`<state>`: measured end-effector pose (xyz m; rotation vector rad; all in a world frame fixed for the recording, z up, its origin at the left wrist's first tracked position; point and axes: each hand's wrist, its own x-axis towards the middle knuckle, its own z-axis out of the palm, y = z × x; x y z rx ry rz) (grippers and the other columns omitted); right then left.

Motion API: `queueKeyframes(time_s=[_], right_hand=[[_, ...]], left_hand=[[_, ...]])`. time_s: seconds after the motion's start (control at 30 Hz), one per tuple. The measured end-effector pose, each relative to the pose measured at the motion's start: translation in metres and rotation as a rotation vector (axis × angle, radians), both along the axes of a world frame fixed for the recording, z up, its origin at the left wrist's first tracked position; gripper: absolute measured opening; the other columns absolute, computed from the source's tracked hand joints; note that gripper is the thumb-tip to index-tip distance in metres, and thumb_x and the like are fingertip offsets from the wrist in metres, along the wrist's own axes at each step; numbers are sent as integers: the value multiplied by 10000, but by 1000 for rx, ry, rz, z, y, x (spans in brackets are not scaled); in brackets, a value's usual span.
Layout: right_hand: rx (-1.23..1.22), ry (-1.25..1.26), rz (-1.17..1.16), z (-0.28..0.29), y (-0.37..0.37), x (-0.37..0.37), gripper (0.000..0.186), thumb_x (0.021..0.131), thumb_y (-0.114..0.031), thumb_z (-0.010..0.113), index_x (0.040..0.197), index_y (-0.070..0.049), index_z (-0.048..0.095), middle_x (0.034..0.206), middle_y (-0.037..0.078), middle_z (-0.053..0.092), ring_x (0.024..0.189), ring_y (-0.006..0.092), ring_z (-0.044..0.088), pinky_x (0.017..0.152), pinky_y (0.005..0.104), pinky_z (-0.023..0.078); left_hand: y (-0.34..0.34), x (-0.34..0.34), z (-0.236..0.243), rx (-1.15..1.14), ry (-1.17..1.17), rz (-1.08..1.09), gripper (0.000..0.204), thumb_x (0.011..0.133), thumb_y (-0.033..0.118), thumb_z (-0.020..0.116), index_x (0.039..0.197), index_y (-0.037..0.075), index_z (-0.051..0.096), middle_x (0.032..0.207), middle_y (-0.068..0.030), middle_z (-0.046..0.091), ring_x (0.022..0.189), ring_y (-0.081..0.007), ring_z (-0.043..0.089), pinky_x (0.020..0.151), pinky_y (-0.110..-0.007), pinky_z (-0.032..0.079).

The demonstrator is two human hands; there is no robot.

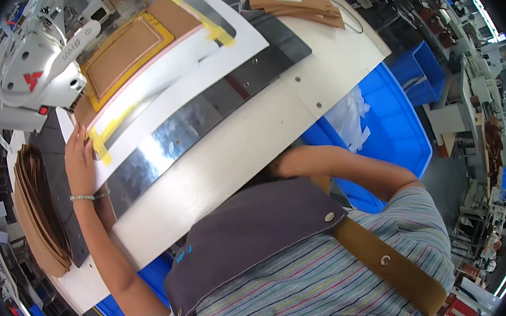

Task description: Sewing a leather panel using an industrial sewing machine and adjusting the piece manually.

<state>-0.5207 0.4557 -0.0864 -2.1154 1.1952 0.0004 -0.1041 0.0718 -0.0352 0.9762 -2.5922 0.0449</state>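
One flat tan panel point(123, 54) lies inside one yellow rectangular border point(166, 35) on a white sheet point(240, 35), toward the far edge of the pale worktable point(203, 171). A light outline runs round the panel; if that is stitching, this piece looks nearly done, but I cannot tell. The left hand point(81, 156) has its fingers extended at the panel's near-left corner; whether it grips is unclear. The right hand is hidden under the near edge, its state untold. One white sewing-machine head point(30, 69) stands over the left end. Two tan stacks, one at the left end point(31, 216), one by the far-right corner point(297, 11), hold uncounted pieces, perhaps work remaining.
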Motion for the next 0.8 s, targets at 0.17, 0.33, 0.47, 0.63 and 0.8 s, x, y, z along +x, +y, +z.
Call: queueKeyframes(time_s=[0.17, 0.33, 0.47, 0.63, 0.8], right_hand=[[154, -292, -135, 177, -54, -59, 205, 959, -197, 702, 1086, -58, 785, 950, 127, 780, 949, 319, 746, 847, 409, 577], [-764, 272, -846, 179, -158, -177, 200, 1009, -175, 663, 1121, -62, 784, 1116, 156, 779, 980, 347, 731, 861, 412, 568], [-642, 334, -880, 114, -217, -279, 190, 946, -214, 757, 1036, -50, 724, 1019, 159, 750, 1031, 332, 698, 915, 451, 533], [-588, 156, -763, 128, -239, -309, 189, 907, -172, 821, 877, -74, 662, 782, 6, 628, 743, 113, 565, 704, 304, 461], [-604, -165, -570, 176, -304, -130, 156, 1031, -205, 690, 1123, -80, 671, 921, -29, 642, 831, 76, 586, 790, 266, 479]], left_hand=[[7, 1, 10, 61, -19, 56, 441, 1074, 131, 552, 1496, 9, 598, 1570, -204, 556, 1421, -377, 541, 1193, -460, 412], [4, 1, 22, 106, -6, 69, 476, 1079, 163, 565, 1535, 27, 563, 1595, -204, 533, 1460, -373, 508, 1214, -462, 392], [2, 12, 40, 143, 57, 35, 476, 1065, 161, 615, 1523, 39, 570, 1588, -195, 544, 1452, -375, 518, 1213, -457, 398], [-10, 18, 57, 162, 41, 12, 455, 1032, 149, 684, 1467, 38, 612, 1538, -181, 597, 1415, -371, 554, 1183, -445, 438], [-32, 14, 56, 206, 55, 16, 403, 1050, 156, 634, 1434, 32, 633, 1530, -184, 599, 1418, -382, 544, 1185, -456, 437]])
